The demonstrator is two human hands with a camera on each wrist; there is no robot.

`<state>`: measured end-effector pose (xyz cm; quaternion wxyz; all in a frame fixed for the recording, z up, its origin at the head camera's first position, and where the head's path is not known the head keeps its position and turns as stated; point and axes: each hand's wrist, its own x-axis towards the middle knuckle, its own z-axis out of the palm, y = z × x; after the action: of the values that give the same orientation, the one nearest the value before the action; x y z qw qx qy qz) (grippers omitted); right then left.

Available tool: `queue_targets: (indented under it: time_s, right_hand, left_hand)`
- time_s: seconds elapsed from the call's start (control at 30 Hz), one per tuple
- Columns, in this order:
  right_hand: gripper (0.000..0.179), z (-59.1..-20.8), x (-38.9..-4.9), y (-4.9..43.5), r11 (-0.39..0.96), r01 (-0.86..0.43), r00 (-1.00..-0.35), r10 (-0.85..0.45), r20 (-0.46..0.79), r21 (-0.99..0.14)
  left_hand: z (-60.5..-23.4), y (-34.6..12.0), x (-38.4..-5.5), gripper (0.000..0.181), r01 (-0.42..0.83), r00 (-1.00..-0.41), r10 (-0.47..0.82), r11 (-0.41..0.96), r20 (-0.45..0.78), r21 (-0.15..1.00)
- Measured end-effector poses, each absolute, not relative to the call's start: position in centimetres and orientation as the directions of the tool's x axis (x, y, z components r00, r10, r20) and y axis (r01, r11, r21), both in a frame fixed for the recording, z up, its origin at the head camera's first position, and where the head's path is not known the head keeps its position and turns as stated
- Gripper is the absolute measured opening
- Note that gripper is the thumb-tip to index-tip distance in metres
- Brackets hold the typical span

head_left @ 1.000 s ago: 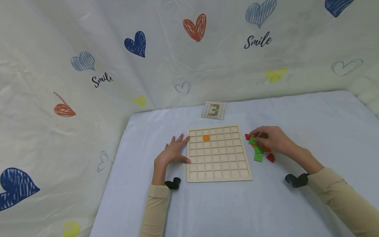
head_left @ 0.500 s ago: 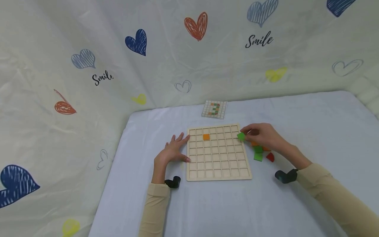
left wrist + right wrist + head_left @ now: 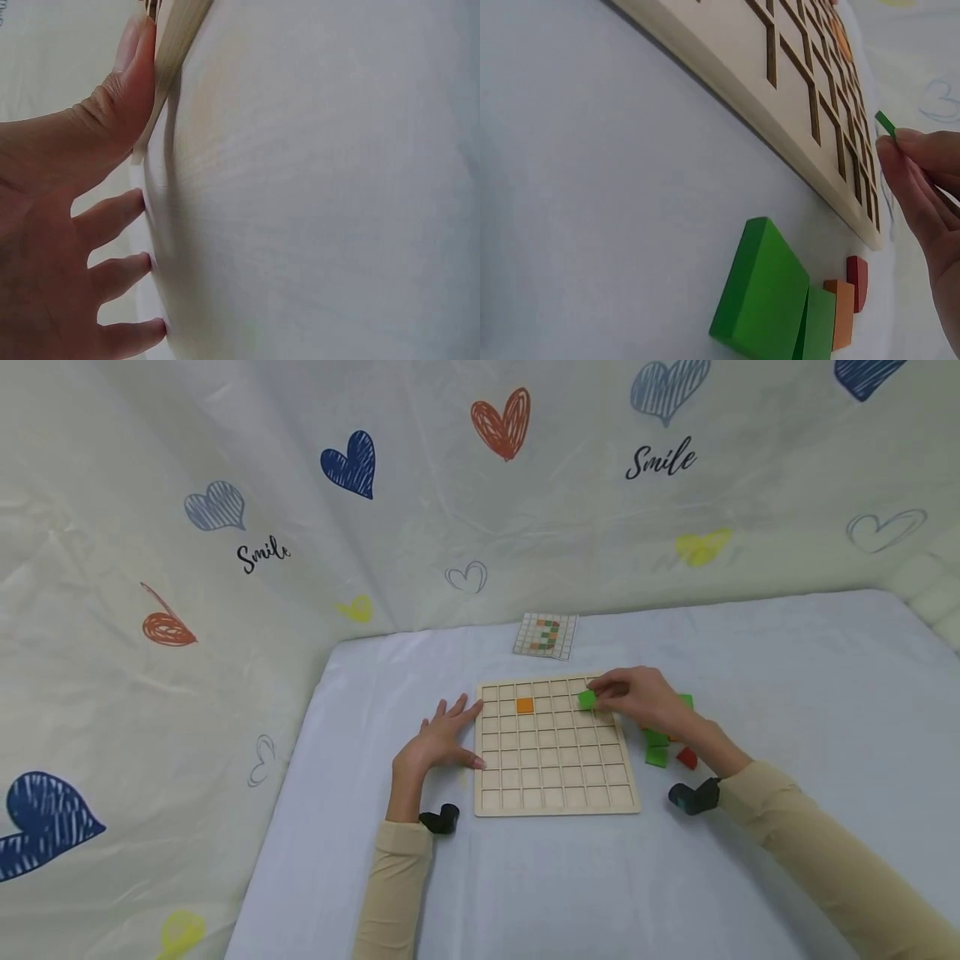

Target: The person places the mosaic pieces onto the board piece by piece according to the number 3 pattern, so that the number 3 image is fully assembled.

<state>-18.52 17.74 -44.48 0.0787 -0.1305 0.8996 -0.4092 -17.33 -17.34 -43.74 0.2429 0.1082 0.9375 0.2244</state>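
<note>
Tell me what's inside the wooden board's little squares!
One orange tile sits in the wooden board. The right hand, pinching a green tile over the board, covers some far-right squares, so I can't see inside those.

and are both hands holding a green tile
No, only the right hand pinches a green tile; the left hand touches the edge of the board.

The grid board appears to be bare wood, smooth and matt, grain visible along its edge. The green tiles, orange tile and red piece show smooth, even colour with low sheen; core material is undetermined. The pattern card looks like paper. Matt, lightly wrinkled cloth covers the tabletop. The sleeves are soft matt fabric; the wrist fittings resemble black plastic.
</note>
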Motion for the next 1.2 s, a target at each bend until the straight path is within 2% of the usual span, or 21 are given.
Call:
queue_targets:
  time_s: [0.53,1.2]
  right_hand:
    - [0.029,-45.1,-20.3,14.4,0.611,-0.141,-0.949,-0.307,-0.069,-0.779]
    - [0.029,-45.9,-21.7,11.6,0.646,-0.212,-0.926,-0.373,-0.061,-0.733]
  left_hand:
    - [-43.5,-17.6,-17.4,0.107,0.103,-0.855,0.315,0.881,-0.411,0.461]
    - [-43.6,-17.5,-17.3,0.106,0.098,-0.863,0.314,0.872,-0.395,0.479]
